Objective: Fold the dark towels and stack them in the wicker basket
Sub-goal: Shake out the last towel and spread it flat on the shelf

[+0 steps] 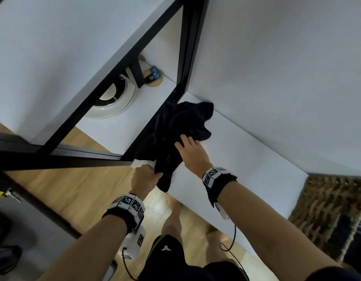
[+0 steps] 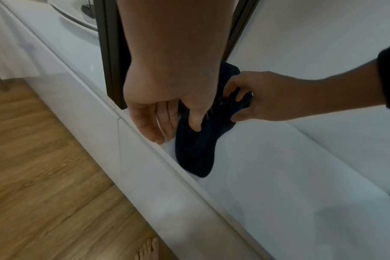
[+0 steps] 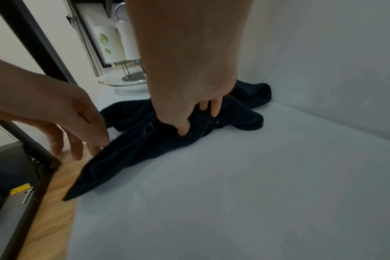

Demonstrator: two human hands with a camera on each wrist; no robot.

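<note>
A crumpled dark towel (image 1: pixel 187 118) lies on the white counter (image 1: pixel 246 169), close to the wall corner, with its near end hanging over the counter's front edge. My left hand (image 1: pixel 149 176) pinches that near end between thumb and fingers, as the left wrist view shows at the towel (image 2: pixel 194 153) and left hand (image 2: pixel 178 130). My right hand (image 1: pixel 185 144) grips the bunched middle of the towel (image 3: pixel 134 149), thumb and curled fingers of the right hand (image 3: pixel 197 121) dug into the cloth. The wicker basket (image 1: pixel 327 209) stands at the counter's right end, with something dark inside it.
A black metal frame post (image 1: pixel 183 47) rises just behind the towel, and its bar runs left. A white round basin (image 1: pixel 114 100) sits beyond the frame. A white wall backs the counter. Wooden floor (image 1: pixel 64 189) lies below, where my bare foot (image 2: pixel 147 249) stands.
</note>
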